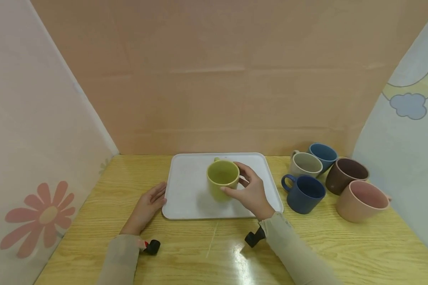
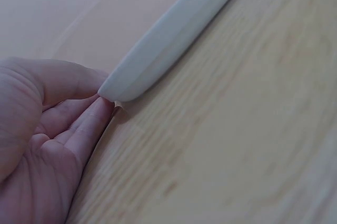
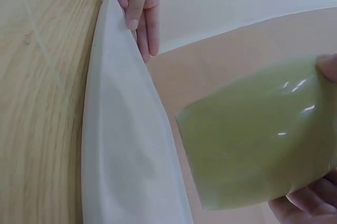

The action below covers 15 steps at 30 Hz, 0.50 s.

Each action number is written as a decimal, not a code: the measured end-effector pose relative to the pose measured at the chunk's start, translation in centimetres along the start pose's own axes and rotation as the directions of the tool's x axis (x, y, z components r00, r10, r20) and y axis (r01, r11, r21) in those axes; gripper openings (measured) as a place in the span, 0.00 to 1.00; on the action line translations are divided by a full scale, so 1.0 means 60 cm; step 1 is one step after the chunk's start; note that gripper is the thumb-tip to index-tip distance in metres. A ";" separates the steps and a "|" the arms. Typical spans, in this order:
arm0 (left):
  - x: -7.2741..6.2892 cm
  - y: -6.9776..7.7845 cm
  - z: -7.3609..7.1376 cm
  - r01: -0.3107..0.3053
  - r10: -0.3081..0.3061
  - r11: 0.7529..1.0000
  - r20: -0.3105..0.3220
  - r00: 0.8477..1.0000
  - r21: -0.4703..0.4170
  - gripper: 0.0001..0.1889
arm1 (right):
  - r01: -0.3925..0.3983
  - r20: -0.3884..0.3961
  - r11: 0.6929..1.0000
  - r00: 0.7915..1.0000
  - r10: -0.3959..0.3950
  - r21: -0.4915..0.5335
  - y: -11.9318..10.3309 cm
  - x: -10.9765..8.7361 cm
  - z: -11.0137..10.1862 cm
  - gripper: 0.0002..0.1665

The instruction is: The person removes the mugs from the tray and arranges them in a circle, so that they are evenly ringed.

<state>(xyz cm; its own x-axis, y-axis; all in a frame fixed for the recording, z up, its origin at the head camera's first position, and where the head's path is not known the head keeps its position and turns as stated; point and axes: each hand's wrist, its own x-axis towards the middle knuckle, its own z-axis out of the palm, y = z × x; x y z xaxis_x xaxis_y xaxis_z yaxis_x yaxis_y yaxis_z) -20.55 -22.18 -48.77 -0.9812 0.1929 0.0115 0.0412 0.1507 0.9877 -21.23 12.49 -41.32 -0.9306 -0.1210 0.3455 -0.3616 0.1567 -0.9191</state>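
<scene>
My right hand (image 1: pixel 251 194) grips a yellow-green mug (image 1: pixel 217 190) from its right side, thumb in front and fingers behind. The mug's handle points to the back. In the right wrist view, a gap shows between the mug's base and the white tray (image 3: pixel 124 129), so it is held above the tray, tilted. My left hand (image 1: pixel 146 208) lies beside the tray's left edge with its fingers fairly straight. In the left wrist view, the thumb and fingertips touch the tray near its front corner.
Right of the tray stand a navy mug (image 1: pixel 304 200), a cream mug (image 1: pixel 304 169), a blue mug (image 1: pixel 327 161), a dark brown mug (image 1: pixel 337 180) and a pink mug (image 1: pixel 354 204). Walls border the wooden table (image 1: pixel 185 253) at the back and both sides.
</scene>
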 end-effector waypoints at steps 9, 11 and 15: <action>-0.002 0.002 0.000 0.002 -0.002 1.000 -0.006 1.000 0.005 0.33 | 0.031 -0.018 0.999 0.999 -0.031 0.016 -0.009 -0.044 -0.077 0.46; -0.002 0.001 0.000 -0.002 0.002 1.000 -0.003 1.000 0.002 0.33 | 0.037 -0.024 0.999 0.999 -0.037 0.006 -0.011 -0.056 -0.095 0.46; -0.001 -0.002 -0.001 -0.015 0.016 1.000 0.003 1.000 -0.003 0.33 | 0.041 -0.040 0.999 0.998 -0.040 0.011 -0.019 -0.081 -0.130 0.45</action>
<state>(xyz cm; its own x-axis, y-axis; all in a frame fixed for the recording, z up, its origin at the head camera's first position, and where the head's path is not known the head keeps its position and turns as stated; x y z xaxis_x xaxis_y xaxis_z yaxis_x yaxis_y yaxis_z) -20.52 -22.25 -48.91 -0.9798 0.1981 0.0263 0.0559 0.1452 0.9878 -16.73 20.55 -40.49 -0.9167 -0.0882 0.3896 -0.3987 0.1407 -0.9062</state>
